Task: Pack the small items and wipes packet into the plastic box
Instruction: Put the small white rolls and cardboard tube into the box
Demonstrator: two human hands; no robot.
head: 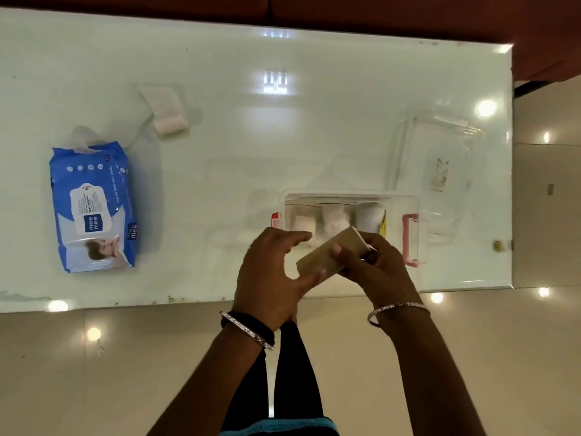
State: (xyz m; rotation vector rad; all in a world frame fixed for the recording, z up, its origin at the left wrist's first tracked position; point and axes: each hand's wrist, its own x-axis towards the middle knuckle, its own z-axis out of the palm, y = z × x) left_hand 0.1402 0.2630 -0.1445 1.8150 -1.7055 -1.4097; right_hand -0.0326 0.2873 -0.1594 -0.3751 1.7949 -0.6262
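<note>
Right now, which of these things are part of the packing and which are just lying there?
Part of the job: box, tan packet held in both hands, white rolls inside, wipes, white pad, lid.

Just lying about: small tan bit at the table's edge.

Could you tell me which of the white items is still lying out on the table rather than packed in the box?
The white folded packet at the table's far left, beyond the blue wipes packet. The other white bundles already sit inside the clear plastic box.

Tan packet (330,256) between both hands (270,275)
</note>
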